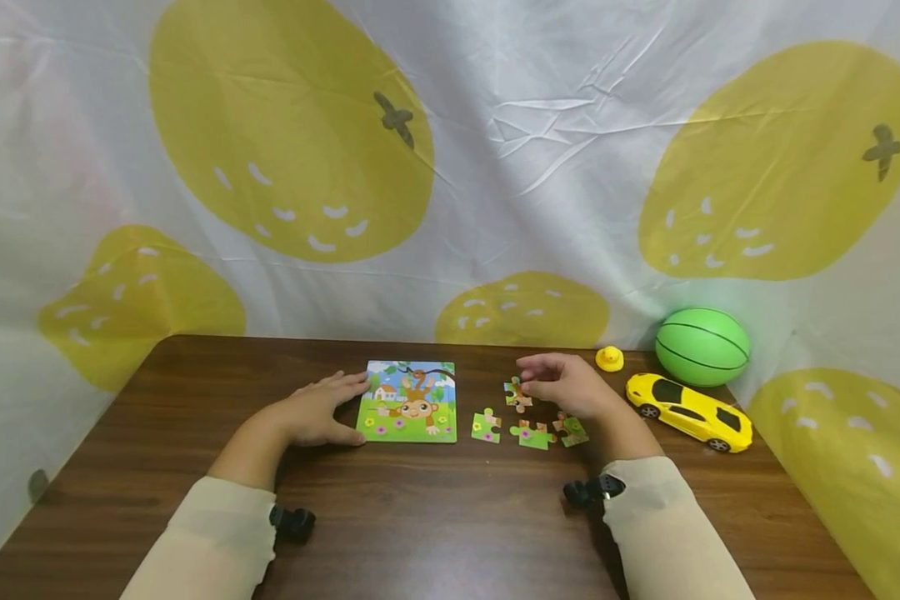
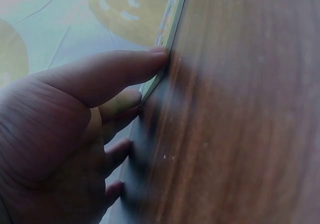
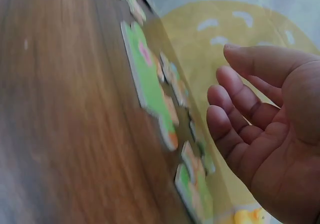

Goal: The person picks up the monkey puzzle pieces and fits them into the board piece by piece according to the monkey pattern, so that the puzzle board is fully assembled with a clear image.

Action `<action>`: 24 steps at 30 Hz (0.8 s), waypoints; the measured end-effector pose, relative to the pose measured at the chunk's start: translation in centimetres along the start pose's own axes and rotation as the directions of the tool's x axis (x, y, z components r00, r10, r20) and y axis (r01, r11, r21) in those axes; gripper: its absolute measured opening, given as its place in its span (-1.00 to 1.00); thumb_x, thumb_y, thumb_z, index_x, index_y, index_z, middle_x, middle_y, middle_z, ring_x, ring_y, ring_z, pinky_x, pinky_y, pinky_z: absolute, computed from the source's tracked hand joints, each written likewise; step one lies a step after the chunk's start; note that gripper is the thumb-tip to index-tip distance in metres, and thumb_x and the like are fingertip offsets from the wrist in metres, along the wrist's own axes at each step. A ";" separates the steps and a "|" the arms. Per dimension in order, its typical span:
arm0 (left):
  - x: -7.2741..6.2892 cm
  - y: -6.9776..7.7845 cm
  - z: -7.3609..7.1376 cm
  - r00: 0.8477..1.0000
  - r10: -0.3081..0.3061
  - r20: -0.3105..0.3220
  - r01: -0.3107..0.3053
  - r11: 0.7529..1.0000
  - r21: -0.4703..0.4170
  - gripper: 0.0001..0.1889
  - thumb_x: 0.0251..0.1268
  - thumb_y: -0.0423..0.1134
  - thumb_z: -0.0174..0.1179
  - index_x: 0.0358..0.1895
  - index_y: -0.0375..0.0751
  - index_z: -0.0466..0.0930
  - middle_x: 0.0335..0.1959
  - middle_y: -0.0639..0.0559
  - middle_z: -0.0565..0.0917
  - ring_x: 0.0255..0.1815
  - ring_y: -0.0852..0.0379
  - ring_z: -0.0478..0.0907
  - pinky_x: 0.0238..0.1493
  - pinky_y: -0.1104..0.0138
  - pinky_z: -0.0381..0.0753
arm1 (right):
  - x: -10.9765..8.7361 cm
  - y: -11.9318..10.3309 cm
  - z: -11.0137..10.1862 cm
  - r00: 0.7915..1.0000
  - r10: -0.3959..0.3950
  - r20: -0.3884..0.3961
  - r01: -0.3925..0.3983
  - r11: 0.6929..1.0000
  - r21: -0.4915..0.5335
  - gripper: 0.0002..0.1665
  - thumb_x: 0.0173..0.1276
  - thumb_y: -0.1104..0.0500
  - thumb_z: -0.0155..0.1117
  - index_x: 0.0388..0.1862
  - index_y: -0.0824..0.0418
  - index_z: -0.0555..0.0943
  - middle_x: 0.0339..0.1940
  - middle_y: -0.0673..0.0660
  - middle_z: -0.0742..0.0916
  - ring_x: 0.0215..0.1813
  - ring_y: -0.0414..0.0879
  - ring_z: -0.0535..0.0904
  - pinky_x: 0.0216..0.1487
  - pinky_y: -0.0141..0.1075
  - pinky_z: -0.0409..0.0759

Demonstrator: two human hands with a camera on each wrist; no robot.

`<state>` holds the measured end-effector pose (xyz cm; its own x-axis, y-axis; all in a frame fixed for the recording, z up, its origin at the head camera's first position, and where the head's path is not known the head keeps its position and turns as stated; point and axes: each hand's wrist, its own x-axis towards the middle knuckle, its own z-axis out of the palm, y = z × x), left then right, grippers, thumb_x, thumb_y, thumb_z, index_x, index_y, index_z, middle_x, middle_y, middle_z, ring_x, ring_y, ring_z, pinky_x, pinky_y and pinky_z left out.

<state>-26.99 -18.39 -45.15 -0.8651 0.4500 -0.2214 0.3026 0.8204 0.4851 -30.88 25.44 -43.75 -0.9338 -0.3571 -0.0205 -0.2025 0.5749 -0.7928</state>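
A square jigsaw board (image 1: pixel 407 417) with a monkey picture lies on the table. At its left side, my left hand (image 1: pixel 318 408) rests with fingers extended; in the left wrist view the thumb (image 2: pixel 135 67) touches the board's edge. My right hand (image 1: pixel 570 387) hovers over loose jigsaw pieces, fingers loosely bent and nothing between them. Nearest its fingertips is a brown-and-blue piece (image 1: pixel 516 395). Closer to me lie a green piece (image 1: pixel 485 427), a piece with a pink flower (image 1: pixel 532 436) and a brown-and-green piece (image 1: pixel 572 430), which the right hand partly hides.
Right of the right hand is a yellow toy car (image 1: pixel 690 414). A small rubber duck (image 1: pixel 609 359) and a green ball (image 1: pixel 703 347) stand at the back right. Behind the brown table (image 1: pixel 435 517) hangs a white curtain (image 1: pixel 540 167) with yellow fruit prints.
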 end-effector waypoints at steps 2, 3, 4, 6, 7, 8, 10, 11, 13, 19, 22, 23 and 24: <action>0.0 0.0 0.0 1.000 0.002 0.000 -0.002 1.000 0.001 0.03 0.30 0.21 0.45 0.73 -0.05 0.17 0.81 -0.05 0.07 0.83 -0.33 -0.17 0.66 -0.49 -0.12 | -0.1 0.4 -0.2 1.000 0.014 -0.003 -0.014 1.000 0.011 -0.43 0.51 0.19 0.42 0.44 0.34 0.60 0.17 0.32 0.78 0.05 -0.08 0.73 -0.03 -0.42 0.71; 0.0 0.1 0.0 1.000 0.004 0.000 -0.004 1.000 0.003 0.03 0.29 0.21 0.45 0.73 -0.06 0.18 0.81 -0.06 0.08 0.83 -0.34 -0.16 0.66 -0.49 -0.12 | -0.1 0.6 -0.2 1.000 0.015 -0.002 -0.015 1.000 0.013 -0.42 0.50 0.20 0.42 0.43 0.35 0.59 0.18 0.34 0.78 0.06 -0.08 0.73 -0.02 -0.42 0.72; 0.0 0.1 0.0 1.000 0.007 -0.001 -0.007 1.000 0.003 0.03 0.29 0.21 0.45 0.73 -0.06 0.18 0.81 -0.07 0.08 0.83 -0.35 -0.16 0.66 -0.49 -0.11 | -0.1 0.8 -0.3 1.000 0.017 0.002 -0.017 1.000 0.014 -0.42 0.50 0.21 0.42 0.43 0.36 0.59 0.18 0.35 0.78 0.06 -0.07 0.73 -0.02 -0.41 0.72; 0.0 0.1 0.0 1.000 0.010 0.000 -0.010 1.000 0.004 0.04 0.28 0.20 0.46 0.73 -0.07 0.18 0.81 -0.09 0.09 0.82 -0.36 -0.15 0.66 -0.49 -0.11 | -0.1 1.1 -0.3 0.999 0.031 0.008 -0.031 0.999 0.015 -0.42 0.49 0.23 0.42 0.43 0.35 0.59 0.19 0.34 0.77 0.08 -0.05 0.72 -0.02 -0.39 0.72; 0.0 0.2 0.0 1.000 0.010 0.000 -0.010 1.000 0.002 0.04 0.27 0.20 0.46 0.73 -0.07 0.18 0.81 -0.09 0.09 0.82 -0.36 -0.15 0.66 -0.49 -0.11 | -0.1 1.2 -0.3 0.999 0.034 0.013 -0.035 0.999 0.011 -0.42 0.49 0.23 0.42 0.44 0.34 0.59 0.20 0.34 0.77 0.08 -0.03 0.71 -0.02 -0.38 0.72; 0.0 0.2 0.0 1.000 0.006 0.001 -0.006 1.000 -0.001 0.04 0.27 0.20 0.46 0.73 -0.07 0.18 0.81 -0.08 0.09 0.83 -0.35 -0.16 0.67 -0.48 -0.12 | -0.1 1.4 -0.3 0.999 0.038 0.018 -0.038 0.999 0.004 -0.42 0.49 0.23 0.41 0.44 0.34 0.59 0.21 0.34 0.76 0.09 -0.02 0.70 -0.02 -0.37 0.71; 0.0 0.2 0.0 1.000 0.003 0.002 -0.003 1.000 -0.004 0.03 0.28 0.20 0.46 0.73 -0.06 0.18 0.81 -0.07 0.08 0.83 -0.35 -0.16 0.66 -0.49 -0.12 | -0.1 1.6 -0.3 0.998 0.045 0.035 -0.045 0.999 -0.003 -0.42 0.50 0.24 0.39 0.46 0.31 0.58 0.24 0.33 0.74 0.09 0.01 0.69 -0.05 -0.34 0.70; 0.0 0.2 0.0 1.000 -0.001 0.002 0.001 1.000 -0.005 0.03 0.28 0.20 0.46 0.73 -0.05 0.17 0.81 -0.07 0.08 0.83 -0.34 -0.16 0.66 -0.49 -0.12 | -0.2 1.7 -0.3 0.998 0.051 0.039 -0.051 0.999 -0.009 -0.42 0.49 0.23 0.40 0.46 0.29 0.59 0.25 0.32 0.74 0.08 0.01 0.67 -0.07 -0.33 0.69; 0.0 0.1 0.0 1.000 -0.006 0.004 0.006 1.000 -0.007 0.03 0.29 0.21 0.45 0.74 -0.04 0.16 0.81 -0.06 0.07 0.83 -0.33 -0.17 0.67 -0.48 -0.13 | -0.2 1.7 -0.3 0.997 0.059 0.055 -0.058 0.998 -0.019 -0.41 0.49 0.22 0.41 0.46 0.26 0.59 0.21 0.32 0.73 0.05 0.01 0.65 -0.16 -0.31 0.69; 0.0 0.0 0.0 1.000 -0.004 0.003 0.004 1.000 -0.007 0.04 0.30 0.21 0.45 0.74 -0.03 0.15 0.81 -0.06 0.06 0.83 -0.33 -0.17 0.67 -0.47 -0.14 | 0.0 1.8 -0.3 0.994 0.076 0.080 -0.072 0.996 -0.050 -0.37 0.41 0.25 0.49 0.45 0.21 0.60 0.17 0.27 0.73 0.06 0.02 0.59 -0.19 -0.29 0.67; 0.0 0.0 0.0 1.000 -0.007 0.004 0.007 1.000 -0.005 0.03 0.30 0.22 0.44 0.74 -0.02 0.15 0.82 -0.05 0.06 0.83 -0.33 -0.17 0.67 -0.48 -0.14 | 0.2 1.6 -0.2 0.994 0.076 0.084 -0.069 0.994 -0.086 -0.35 0.38 0.28 0.50 0.45 0.20 0.61 0.24 0.24 0.73 0.11 0.04 0.58 -0.07 -0.27 0.65; 0.0 0.0 0.1 1.000 -0.008 0.004 0.008 1.000 -0.004 0.03 0.30 0.22 0.44 0.74 -0.02 0.15 0.82 -0.05 0.05 0.83 -0.33 -0.18 0.67 -0.49 -0.14 | 0.2 1.5 -0.2 0.993 0.080 0.083 -0.072 0.993 -0.097 -0.35 0.38 0.29 0.50 0.45 0.19 0.61 0.25 0.23 0.72 0.12 0.04 0.58 -0.05 -0.26 0.64; 0.0 0.0 0.1 1.000 -0.008 0.005 0.008 1.000 -0.005 0.03 0.30 0.22 0.44 0.74 -0.02 0.15 0.82 -0.04 0.05 0.83 -0.33 -0.18 0.66 -0.49 -0.15 | 0.2 1.4 -0.1 0.993 0.088 0.080 -0.079 0.991 -0.110 -0.35 0.38 0.29 0.50 0.44 0.18 0.62 0.25 0.22 0.72 0.13 0.04 0.57 -0.03 -0.25 0.64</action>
<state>-26.98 -18.35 -45.20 -0.8658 0.4447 -0.2294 0.2935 0.8226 0.4870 -31.41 26.25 -44.81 -0.9215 -0.3628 -0.1386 -0.1593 0.6785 -0.7171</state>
